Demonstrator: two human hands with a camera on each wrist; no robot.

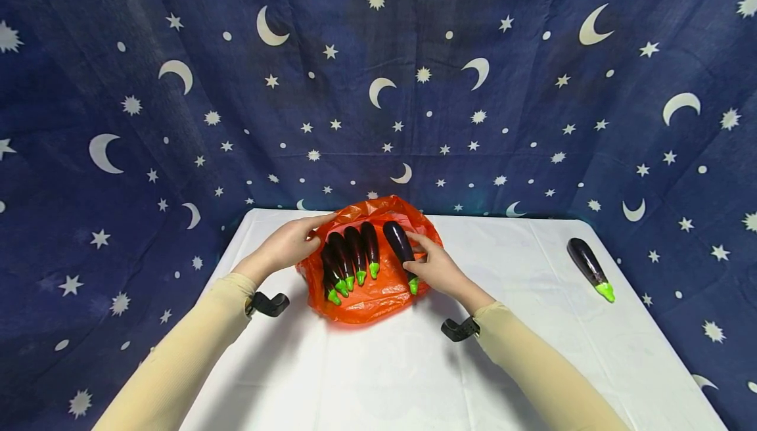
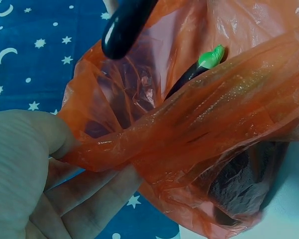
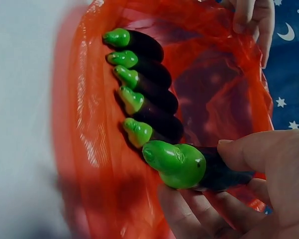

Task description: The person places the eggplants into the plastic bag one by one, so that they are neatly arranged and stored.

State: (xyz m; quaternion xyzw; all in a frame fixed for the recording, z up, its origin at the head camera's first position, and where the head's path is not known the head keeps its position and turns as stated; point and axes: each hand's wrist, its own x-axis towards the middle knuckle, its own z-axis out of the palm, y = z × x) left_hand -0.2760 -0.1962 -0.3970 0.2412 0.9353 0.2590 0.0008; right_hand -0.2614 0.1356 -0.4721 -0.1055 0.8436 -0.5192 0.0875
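Observation:
An orange plastic bag (image 1: 372,296) lies on the white table (image 1: 402,365) with several dark purple eggplants (image 1: 353,255) with green stems in a row inside it. My left hand (image 1: 291,242) pinches the bag's rim (image 2: 114,149) at its left side, holding the mouth up. My right hand (image 1: 434,267) grips one more eggplant (image 1: 401,244) by its stem end (image 3: 181,167) at the right of the row, inside the bag's mouth. Another eggplant (image 1: 589,268) lies alone at the table's right side.
A dark blue cloth with moons and stars (image 1: 378,89) hangs behind and around the table. Black wrist mounts (image 1: 269,304) sit under both forearms. Bare white tabletop spreads in front of the bag.

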